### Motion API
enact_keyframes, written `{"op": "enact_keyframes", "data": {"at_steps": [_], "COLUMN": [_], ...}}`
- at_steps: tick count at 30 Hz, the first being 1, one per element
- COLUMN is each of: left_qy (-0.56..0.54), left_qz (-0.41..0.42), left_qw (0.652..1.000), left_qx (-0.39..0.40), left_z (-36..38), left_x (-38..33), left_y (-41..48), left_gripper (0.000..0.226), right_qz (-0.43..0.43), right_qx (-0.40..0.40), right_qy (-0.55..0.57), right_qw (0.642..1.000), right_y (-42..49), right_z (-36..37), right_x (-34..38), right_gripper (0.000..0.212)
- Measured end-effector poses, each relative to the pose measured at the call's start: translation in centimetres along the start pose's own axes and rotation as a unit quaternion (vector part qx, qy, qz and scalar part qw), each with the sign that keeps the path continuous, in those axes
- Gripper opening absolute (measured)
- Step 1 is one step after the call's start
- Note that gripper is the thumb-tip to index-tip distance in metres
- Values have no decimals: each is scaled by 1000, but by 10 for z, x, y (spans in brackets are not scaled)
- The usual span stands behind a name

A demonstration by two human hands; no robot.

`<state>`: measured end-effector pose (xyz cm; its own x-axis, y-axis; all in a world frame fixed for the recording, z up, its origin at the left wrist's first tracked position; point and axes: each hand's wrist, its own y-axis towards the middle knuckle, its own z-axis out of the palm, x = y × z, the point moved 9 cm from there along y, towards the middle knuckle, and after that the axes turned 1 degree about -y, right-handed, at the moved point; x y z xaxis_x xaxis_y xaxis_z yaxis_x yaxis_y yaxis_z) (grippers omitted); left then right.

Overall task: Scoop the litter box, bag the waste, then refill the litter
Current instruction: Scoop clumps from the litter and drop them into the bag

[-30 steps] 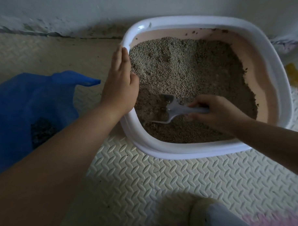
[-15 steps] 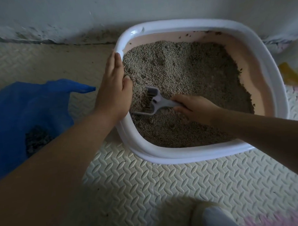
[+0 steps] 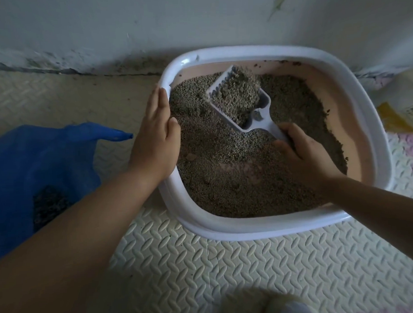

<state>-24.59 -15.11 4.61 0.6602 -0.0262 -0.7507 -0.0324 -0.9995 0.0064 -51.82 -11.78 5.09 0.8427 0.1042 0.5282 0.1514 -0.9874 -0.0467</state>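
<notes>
- Scoop (image 3: 266, 107) lifted out of the litter (image 3: 225, 179) since before, now heaped, upper centre.
- Blue bag (image 3: 37, 167) at left edge.
- Left hand (image 3: 155, 139) flat on litter box (image 3: 226, 228) rim, fingers straight.
- Right hand (image 3: 301, 153) clamped on scoop handle, centre right.

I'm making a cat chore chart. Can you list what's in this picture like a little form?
Litter box: white rim, pink inside, on the mat
Left hand: flat on the box's left rim
Right hand: grips the scoop handle
Scoop: held over the litter, heaped full
Blue bag: left of the box, dark waste inside
</notes>
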Motion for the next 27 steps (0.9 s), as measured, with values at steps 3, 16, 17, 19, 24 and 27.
{"op": "enact_keyframes", "data": {"at_steps": [3,16,17,19,24,27], "left_qy": [2,23,26,32,34,35], "left_qz": [-4,-4,-2,3,4,5], "left_qw": [1000,1000,1000,999,999,999], "left_qx": [4,9,6,1,2,2], "left_z": [1,1,0,-1,0,0], "left_x": [0,-1,-1,-1,-1,-1], "left_y": [-1,-2,-2,-1,-1,-1], "left_gripper": [55,65,65,66,66,67], "right_qz": [-2,16,15,17,24,13], "right_qx": [-8,-5,-5,-8,-29,-25], "right_qy": [-2,-17,-21,-21,5,-17], "right_qw": [1000,1000,1000,1000,999,999], "right_y": [-5,-11,-12,-13,-16,-20], "right_z": [0,0,0,-3,-10,-11], "right_x": [6,7,9,12,15,18], "right_gripper": [24,25,25,26,22,24]}}
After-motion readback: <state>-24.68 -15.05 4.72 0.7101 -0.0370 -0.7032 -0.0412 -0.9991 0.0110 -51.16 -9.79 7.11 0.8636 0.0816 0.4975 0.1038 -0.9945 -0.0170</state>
